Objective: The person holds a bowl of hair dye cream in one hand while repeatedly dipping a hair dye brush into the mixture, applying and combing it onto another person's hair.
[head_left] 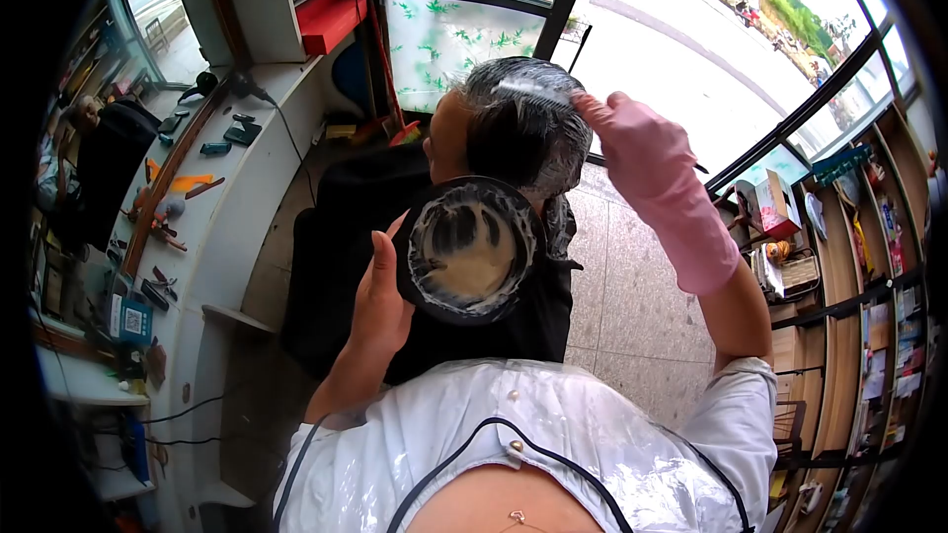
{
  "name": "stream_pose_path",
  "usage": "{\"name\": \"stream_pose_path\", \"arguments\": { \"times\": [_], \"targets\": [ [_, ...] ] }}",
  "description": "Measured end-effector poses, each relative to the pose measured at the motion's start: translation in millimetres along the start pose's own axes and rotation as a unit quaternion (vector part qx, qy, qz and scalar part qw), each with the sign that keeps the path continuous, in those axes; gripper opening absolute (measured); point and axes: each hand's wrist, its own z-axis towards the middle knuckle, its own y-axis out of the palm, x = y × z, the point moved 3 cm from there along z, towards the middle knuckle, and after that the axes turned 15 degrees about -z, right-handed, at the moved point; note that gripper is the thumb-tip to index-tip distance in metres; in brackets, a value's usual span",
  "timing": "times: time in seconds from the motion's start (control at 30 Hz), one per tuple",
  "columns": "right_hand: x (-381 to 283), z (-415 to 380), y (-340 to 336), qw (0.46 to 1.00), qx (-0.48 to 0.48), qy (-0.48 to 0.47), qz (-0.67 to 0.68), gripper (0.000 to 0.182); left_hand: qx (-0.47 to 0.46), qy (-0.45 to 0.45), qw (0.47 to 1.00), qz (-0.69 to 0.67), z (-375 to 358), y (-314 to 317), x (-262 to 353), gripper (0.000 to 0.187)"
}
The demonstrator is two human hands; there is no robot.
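My left hand (380, 301), ungloved, holds a black mixing bowl (406, 262) tilted so that its inside faces me. Pale cream (482, 266) covers the bottom of the bowl and is smeared up its sides. My right hand (642, 143), in a pink glove (681, 202), is closed on a dye brush (538, 92) whose pale head lies on top of a seated person's hair (513, 138). White cream coats the hair at the crown and back; a dark patch shows at the side. The brush's handle is mostly hidden by my fingers; a dark tip shows behind the glove.
The seated person wears a black cape (336, 237). On the left, a white counter (237, 202) under a mirror carries a corded hair dryer (247, 87), clippers and small tools. Shelves (839, 257) with goods line the right. Glass doors (681, 59) face the street.
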Motion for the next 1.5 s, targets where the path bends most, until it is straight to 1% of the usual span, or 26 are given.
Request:
{"name": "stream_pose_path", "arguments": {
  "times": [0.1, 0.13, 0.23, 0.27, 0.3, 0.37, 0.43, 0.5, 0.57, 0.6, 0.63, 0.7, 0.73, 0.77, 0.83, 0.9, 0.97, 1.03, 1.1, 1.17, 1.27, 1.3, 1.37, 1.43, 1.47, 1.5],
  "targets": [
    [-17, 0, -14, 0.994, -0.092, -0.044, -0.048, 0.023, 0.026, -0.009, 1.0, 0.009, -4, 0, 3, 0.067],
    [-16, -5, -19, 0.993, -0.103, -0.06, 0.011, 0.022, 0.023, 0.001, 1.0, 0.001, -5, -3, 3, 0.068],
    [-8, 1, -34, 0.989, -0.128, -0.077, 0.017, 0.021, 0.019, 0.012, 1.0, -0.006, -8, -9, 5, 0.069],
    [-7, 6, -28, 0.996, -0.062, -0.065, -0.018, 0.021, 0.015, 0.011, 1.0, -0.004, -9, -9, 5, 0.07],
    [0, 15, -27, 0.998, 0.004, -0.068, 0.009, 0.021, 0.016, 0.01, 1.0, -0.004, -8, -7, 4, 0.07],
    [-4, 28, -12, 0.996, -0.002, -0.085, 0.033, 0.021, 0.005, 0.007, 1.0, -0.004, -8, -7, 5, 0.07],
    [-14, 23, -7, 0.992, -0.076, -0.097, -0.005, 0.021, 0.007, 0.015, 1.0, -0.001, -10, -8, 6, 0.07],
    [-8, 11, -24, 0.99, -0.06, -0.124, -0.029, 0.02, 0.011, 0.026, 1.0, -0.004, -9, -8, 6, 0.07],
    [-4, 8, -34, 0.983, -0.046, -0.179, -0.001, 0.019, 0.021, 0.032, 0.999, 0.002, -10, -12, 7, 0.07],
    [-2, 14, -31, 0.976, -0.184, -0.116, 0.03, 0.019, 0.023, 0.032, 0.999, 0.002, -11, -13, 8, 0.07],
    [-6, 20, -27, 0.975, -0.185, -0.116, 0.032, 0.019, 0.023, 0.027, 0.999, 0.002, -10, -15, 8, 0.069],
    [-10, 31, -28, 0.994, -0.019, -0.098, 0.035, 0.018, 0.021, 0.02, 1.0, 0.004, -11, -14, 8, 0.069],
    [-14, 33, -25, 0.996, -0.014, -0.09, 0.01, 0.018, 0.025, 0.016, 1.0, -0.002, -12, -11, 9, 0.069],
    [-14, 31, -26, 0.996, -0.013, -0.088, 0.01, 0.018, 0.029, 0.013, 0.999, -0.008, -12, -10, 10, 0.068],
    [-18, 19, -28, 0.988, -0.034, -0.149, -0.016, 0.021, 0.028, 0.021, 0.999, -0.009, -10, -14, 8, 0.068],
    [-16, 12, -28, 0.986, -0.064, -0.15, -0.04, 0.018, 0.032, 0.029, 0.999, -0.014, -11, -17, 7, 0.068],
    [-12, 11, -32, 0.985, -0.067, -0.16, 0.017, 0.017, 0.026, 0.028, 0.999, -0.015, -11, -17, 8, 0.067],
    [-16, 25, -30, 0.988, -0.051, -0.144, 0.017, 0.017, 0.022, 0.021, 0.999, -0.012, -11, -18, 7, 0.067],
    [-20, 36, -19, 0.991, -0.058, -0.113, -0.034, 0.018, 0.013, 0.014, 1.0, -0.007, -9, -16, 8, 0.067],
    [-22, 32, -21, 0.992, -0.054, -0.117, -0.002, 0.017, 0.041, 0.017, 0.999, -0.017, -11, -16, 7, 0.066],
    [-12, 16, -26, 0.98, -0.074, -0.185, 0.029, 0.018, 0.044, 0.027, 0.999, -0.015, -11, -22, 7, 0.064],
    [-4, 18, -21, 0.98, -0.075, -0.184, 0.028, 0.018, 0.043, 0.026, 0.999, -0.015, -10, -23, 7, 0.064],
    [16, 27, 5, 0.967, -0.195, -0.02, 0.163, 0.018, 0.073, 0.019, 0.997, -0.016, -11, -25, 6, 0.063],
    [29, 32, 27, 0.891, -0.235, 0.139, 0.363, 0.019, 0.061, 0.014, 0.998, -0.023, -10, -24, 4, 0.063],
    [38, 32, 43, 0.852, -0.335, 0.168, 0.365, 0.022, 0.051, 0.011, 0.998, -0.031, -8, -23, 4, 0.063],
    [46, 33, 42, 0.853, -0.332, 0.171, 0.365, 0.022, 0.048, 0.011, 0.998, -0.029, -8, -23, 4, 0.063]
  ]
}}
